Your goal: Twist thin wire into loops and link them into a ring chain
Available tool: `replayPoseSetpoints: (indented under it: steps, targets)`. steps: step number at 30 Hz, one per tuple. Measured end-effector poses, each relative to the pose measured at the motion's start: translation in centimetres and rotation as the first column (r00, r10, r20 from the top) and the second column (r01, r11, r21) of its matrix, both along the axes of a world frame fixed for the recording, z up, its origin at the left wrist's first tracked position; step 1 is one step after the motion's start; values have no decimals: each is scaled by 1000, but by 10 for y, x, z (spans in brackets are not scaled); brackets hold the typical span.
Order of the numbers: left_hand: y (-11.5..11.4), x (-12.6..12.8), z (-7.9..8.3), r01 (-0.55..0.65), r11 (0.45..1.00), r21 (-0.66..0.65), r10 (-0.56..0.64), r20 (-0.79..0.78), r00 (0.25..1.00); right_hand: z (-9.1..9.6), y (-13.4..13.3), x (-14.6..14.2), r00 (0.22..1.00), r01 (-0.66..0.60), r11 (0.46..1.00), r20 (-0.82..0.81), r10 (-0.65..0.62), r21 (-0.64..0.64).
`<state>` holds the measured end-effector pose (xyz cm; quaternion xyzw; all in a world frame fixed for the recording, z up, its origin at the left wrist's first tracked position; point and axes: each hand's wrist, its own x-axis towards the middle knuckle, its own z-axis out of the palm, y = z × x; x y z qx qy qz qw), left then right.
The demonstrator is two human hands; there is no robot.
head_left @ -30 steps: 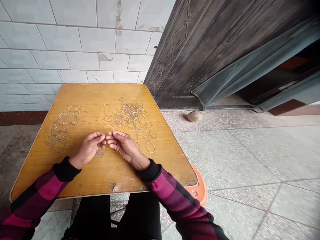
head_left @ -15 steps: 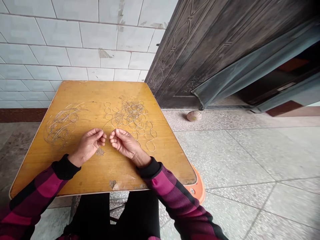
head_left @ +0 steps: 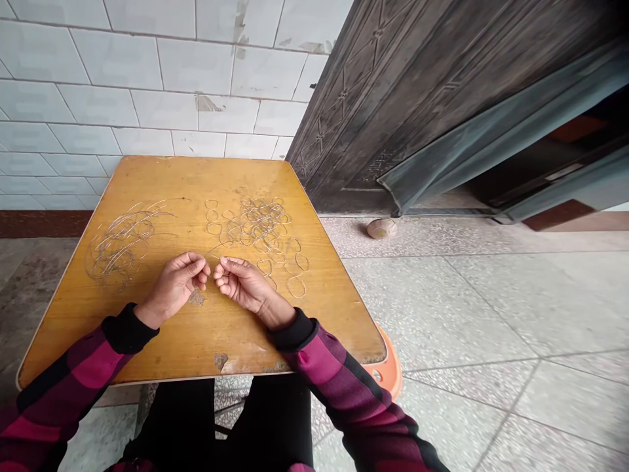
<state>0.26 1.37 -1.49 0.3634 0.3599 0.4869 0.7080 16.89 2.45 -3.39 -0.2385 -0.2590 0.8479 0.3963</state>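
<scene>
My left hand (head_left: pixel 177 285) and my right hand (head_left: pixel 248 287) are close together above the wooden table (head_left: pixel 162 351), each pinched shut. Between their fingertips runs a thin wire (head_left: pixel 212 249), bowed upward in a small arc; its ends are hidden in the fingers. Beyond my right hand lies a tangled pile of wires bent into loops (head_left: pixel 260 223), with a few figure-eight loops (head_left: pixel 297 263) apart from it on the right. Loose, gently curved wires (head_left: pixel 120 246) lie in a heap to the left of my left hand.
A white tiled wall (head_left: pixel 162 108) stands behind the table. To the right are a dark carved door (head_left: pixel 354 124), a hanging curtain (head_left: pixel 442 160) and a round pale object (head_left: pixel 382 228) on the floor. An orange plastic stool (head_left: pixel 390 367) shows under the table's right corner.
My right hand has tilted slightly, its thumb turning toward the left hand. The wire's arc between the fingers has become lower and flatter. Both hands keep their pinch.
</scene>
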Motion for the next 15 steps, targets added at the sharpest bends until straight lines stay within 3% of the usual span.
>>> replayPoseSetpoints:
  steps: [15]
  targets:
    - [5,-5,-8,47,999,-25,-47,-7,999,-2,0,-1,1000,21,1000,-1,-21,-4]
